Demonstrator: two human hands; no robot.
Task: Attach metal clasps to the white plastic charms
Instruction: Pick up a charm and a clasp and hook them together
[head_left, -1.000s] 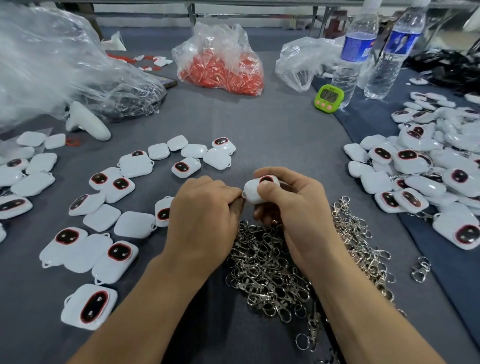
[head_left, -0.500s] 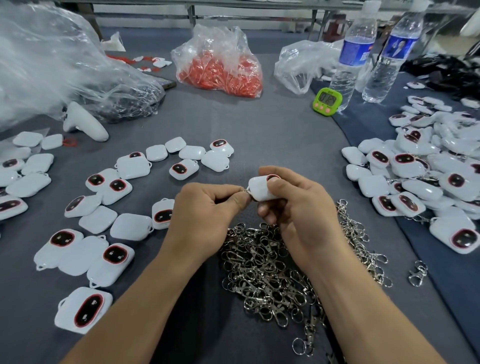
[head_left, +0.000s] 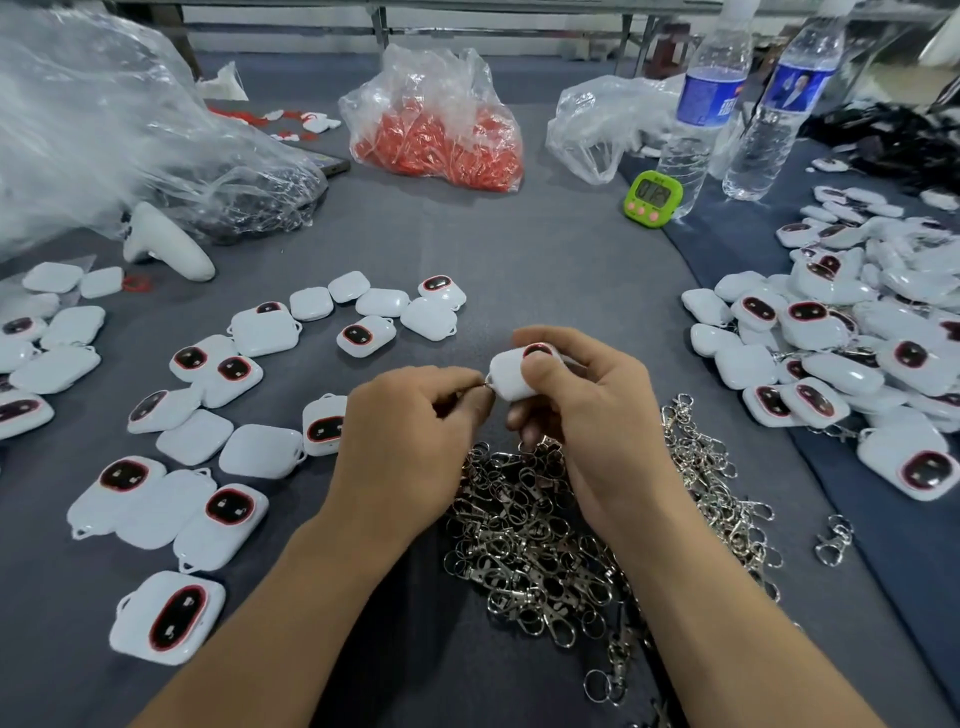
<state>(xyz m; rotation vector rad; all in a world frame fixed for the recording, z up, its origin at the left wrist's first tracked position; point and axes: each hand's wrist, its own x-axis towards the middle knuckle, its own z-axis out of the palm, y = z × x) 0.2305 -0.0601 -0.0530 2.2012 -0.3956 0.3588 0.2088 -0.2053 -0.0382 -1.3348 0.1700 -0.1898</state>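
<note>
Centre strip of bare cloth (head_left: 545, 260) is left open, from clasp heap (head_left: 524, 530) fwd to red bag (head_left: 436, 135) & timer (head_left: 653, 198). L side is blocked by scattered charms (head_left: 265, 330), w/ narrow gaps between; R side by charm pile (head_left: 852, 332). Far R is closed off by bottles (head_left: 701, 114).

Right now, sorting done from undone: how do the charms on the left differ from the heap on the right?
The left charms lie spread singly; the right heap is piled overlapping. Metal clasps show among the right heap, none plainly on the left charms. Both are white, many with red-rimmed dark windows.
</note>
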